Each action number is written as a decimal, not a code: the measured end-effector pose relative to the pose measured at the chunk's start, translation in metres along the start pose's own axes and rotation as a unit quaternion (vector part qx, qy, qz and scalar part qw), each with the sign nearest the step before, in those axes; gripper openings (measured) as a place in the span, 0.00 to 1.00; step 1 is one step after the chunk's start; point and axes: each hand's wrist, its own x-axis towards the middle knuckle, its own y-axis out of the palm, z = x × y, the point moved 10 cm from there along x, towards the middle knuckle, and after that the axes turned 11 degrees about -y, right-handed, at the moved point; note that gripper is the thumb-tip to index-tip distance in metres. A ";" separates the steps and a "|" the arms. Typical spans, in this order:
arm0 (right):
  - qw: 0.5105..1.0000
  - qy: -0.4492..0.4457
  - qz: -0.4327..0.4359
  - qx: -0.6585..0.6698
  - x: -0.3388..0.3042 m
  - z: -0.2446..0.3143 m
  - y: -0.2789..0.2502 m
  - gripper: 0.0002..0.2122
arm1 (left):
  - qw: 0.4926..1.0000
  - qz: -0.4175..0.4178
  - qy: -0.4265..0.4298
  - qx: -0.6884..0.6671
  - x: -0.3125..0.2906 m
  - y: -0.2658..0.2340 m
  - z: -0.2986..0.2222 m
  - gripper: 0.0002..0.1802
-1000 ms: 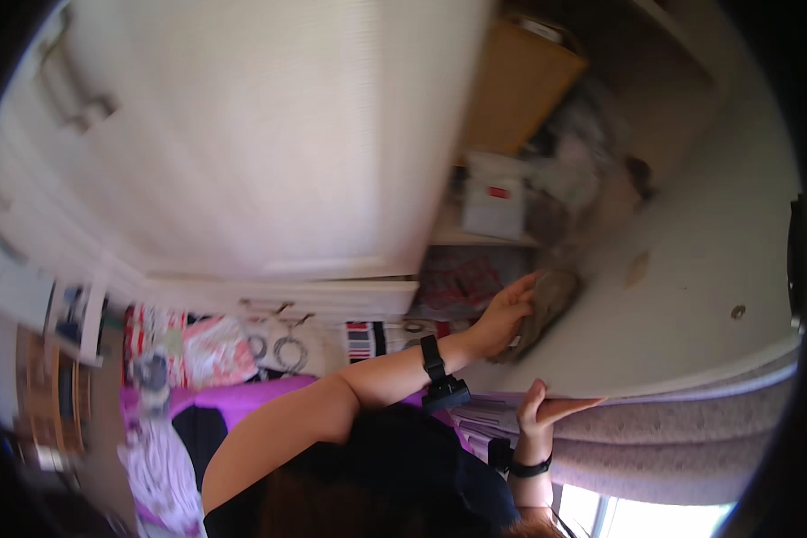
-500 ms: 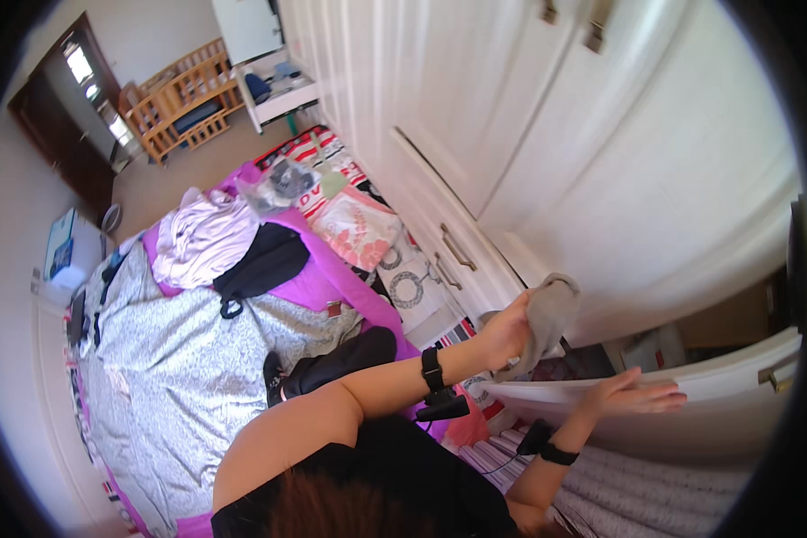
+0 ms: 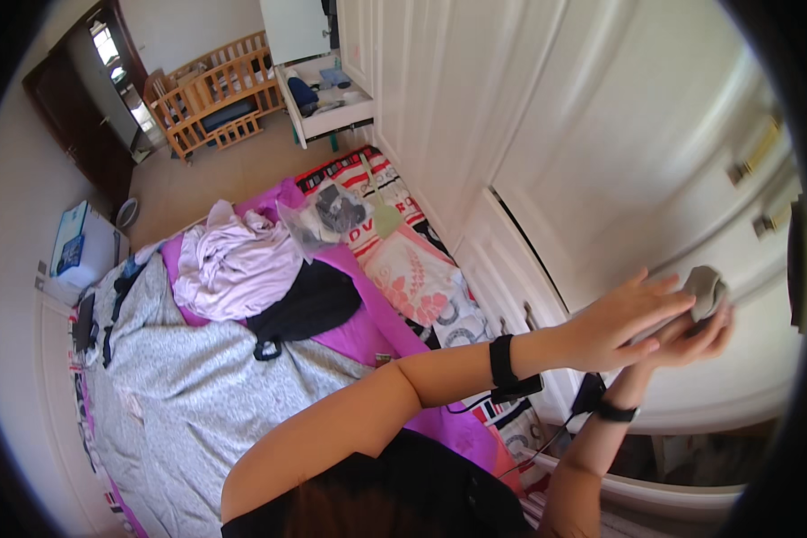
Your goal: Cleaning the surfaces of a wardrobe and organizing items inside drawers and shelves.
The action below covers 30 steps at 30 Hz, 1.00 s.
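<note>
A small grey-brown cloth [image 3: 707, 289], bunched into a compact roll, is up in front of the white wardrobe doors. Its exact kind does not show. My right hand [image 3: 686, 345] cups it from below, fingers curled around it. Beside it, my left hand [image 3: 620, 321] has its fingers stretched out and apart, the tips against or very close to the roll. Below both hands an open drawer [image 3: 650, 502] sticks out from the wardrobe, with dark and greyish contents partly visible inside.
The wardrobe [image 3: 475, 99] runs along the right. On the bed lie a grey patterned blanket [image 3: 170, 403], a pale pink garment [image 3: 233, 260], a black garment [image 3: 318, 305] and a clear plastic bag [image 3: 309, 224]. Farther off are another open drawer [image 3: 336, 118] and a wooden crib [image 3: 215, 90].
The grey cloth has gone from hanging loose in my left hand to a compact roll in my right. Both hands have come together, farther right. The view has shifted.
</note>
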 end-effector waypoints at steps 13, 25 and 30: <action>0.862 -0.248 0.432 -0.089 -0.173 0.072 0.224 0.24 | 0.945 0.040 -0.314 -0.080 -0.035 -0.192 0.160 0.11; 0.870 -0.208 0.443 -0.064 -0.214 0.073 0.234 0.26 | 0.925 0.165 -0.343 -0.011 -0.081 -0.213 0.155 0.10; 0.934 -0.157 0.321 -0.025 -0.124 0.131 0.311 0.24 | 0.911 0.139 -0.388 0.030 -0.087 -0.241 0.186 0.11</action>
